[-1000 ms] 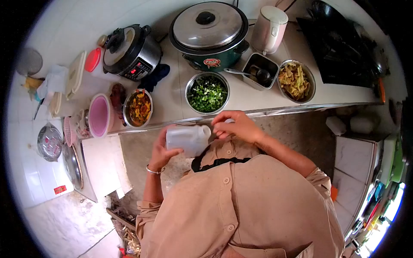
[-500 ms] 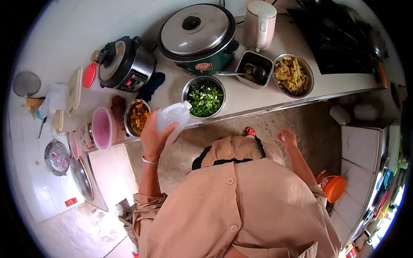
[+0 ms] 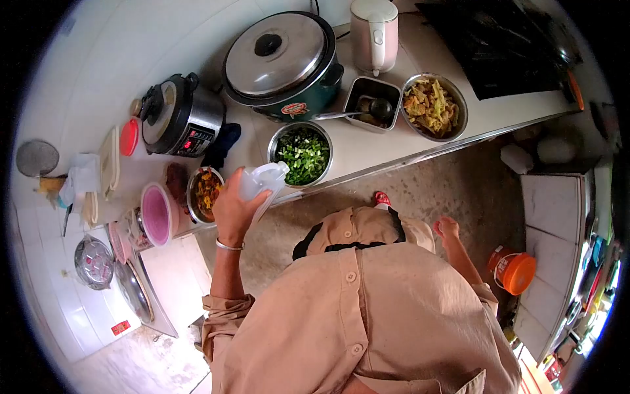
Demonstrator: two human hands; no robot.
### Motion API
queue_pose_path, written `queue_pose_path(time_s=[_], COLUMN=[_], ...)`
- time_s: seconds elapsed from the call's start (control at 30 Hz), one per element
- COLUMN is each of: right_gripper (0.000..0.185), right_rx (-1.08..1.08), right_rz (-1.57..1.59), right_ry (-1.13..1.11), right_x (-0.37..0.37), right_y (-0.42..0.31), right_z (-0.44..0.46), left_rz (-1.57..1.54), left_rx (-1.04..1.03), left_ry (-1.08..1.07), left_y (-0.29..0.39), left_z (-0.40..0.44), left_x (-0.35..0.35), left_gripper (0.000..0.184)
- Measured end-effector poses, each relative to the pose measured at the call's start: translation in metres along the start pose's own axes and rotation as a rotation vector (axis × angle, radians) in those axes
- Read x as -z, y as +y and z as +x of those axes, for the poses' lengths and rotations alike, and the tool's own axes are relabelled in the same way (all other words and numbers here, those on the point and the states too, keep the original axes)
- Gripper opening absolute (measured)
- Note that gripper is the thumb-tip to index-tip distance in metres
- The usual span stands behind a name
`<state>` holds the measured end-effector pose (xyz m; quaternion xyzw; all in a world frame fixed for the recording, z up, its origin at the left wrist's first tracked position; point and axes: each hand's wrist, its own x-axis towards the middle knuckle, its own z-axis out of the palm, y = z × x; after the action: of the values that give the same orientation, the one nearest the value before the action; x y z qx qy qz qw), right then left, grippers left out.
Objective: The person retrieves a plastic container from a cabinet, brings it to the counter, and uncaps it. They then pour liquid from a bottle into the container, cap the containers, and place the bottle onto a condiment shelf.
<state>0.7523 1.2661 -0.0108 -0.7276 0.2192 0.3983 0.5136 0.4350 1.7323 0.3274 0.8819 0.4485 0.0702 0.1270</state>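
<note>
My left hand (image 3: 234, 209) is wrapped round a translucent white plastic bottle (image 3: 264, 182), tilted with its mouth towards the steel bowl of chopped green onions (image 3: 302, 155). That mouth is close to the bowl's near left rim; no liquid can be made out. Beside the same hand stands a bowl of orange and dark cooked food (image 3: 207, 190). My right hand (image 3: 448, 228) hangs off to the right over the floor, fingers curled in; whatever they hold is hidden. A rectangular steel container with a ladle (image 3: 379, 110) and a bowl of yellowish cooked food (image 3: 431, 108) stand along the counter.
A large green rice cooker (image 3: 281, 62), a pressure cooker (image 3: 186, 118) and a pink kettle (image 3: 375, 36) line the back. At left are a pink-lined tub (image 3: 157, 213) and a red lid (image 3: 128, 136). An orange bucket (image 3: 517, 272) stands low at right, below the counter's front edge (image 3: 420, 156).
The view has turned slightly, shifting the counter items left. My left hand keeps its hold on the bottle near the green onions. My right hand has moved a little right and down.
</note>
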Motion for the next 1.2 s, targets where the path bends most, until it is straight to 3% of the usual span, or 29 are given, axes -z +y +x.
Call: queue_pose_path(time_s=[0.07,0.13,0.23,0.33,1.13,1.2], right_gripper=[0.007,0.026,0.018,0.010,0.016,0.010], right_rx=[-0.010,0.029,0.021,0.022,0.000,0.014], right_rz=[0.001,0.006,-0.089,-0.011,-0.062,-0.056], right_ry=[0.011,0.008,-0.017,0.012,-0.025,0.003], right_x=[-0.012,-0.020,-0.024,-0.026,-0.014,-0.019], right_y=[-0.006,-0.012,-0.025,-0.021,-0.006,-0.010], right_z=[-0.007,-0.012,-0.022,-0.016,-0.001,-0.004], left_rz=[0.012,0.017,-0.012,-0.056,0.191,0.191], left_rx=[0.005,-0.003,-0.089,-0.104,-0.068,-0.076], left_ry=[-0.019,-0.043,0.046,0.032,0.034,0.040], left_y=[0.003,0.007,0.006,0.011,0.007,0.006], left_z=[0.002,0.004,0.006,0.011,0.007,0.004], left_x=[0.000,0.001,-0.005,-0.005,0.012,0.017], left_gripper=[0.075,0.075,0.062,0.060,0.070,0.070])
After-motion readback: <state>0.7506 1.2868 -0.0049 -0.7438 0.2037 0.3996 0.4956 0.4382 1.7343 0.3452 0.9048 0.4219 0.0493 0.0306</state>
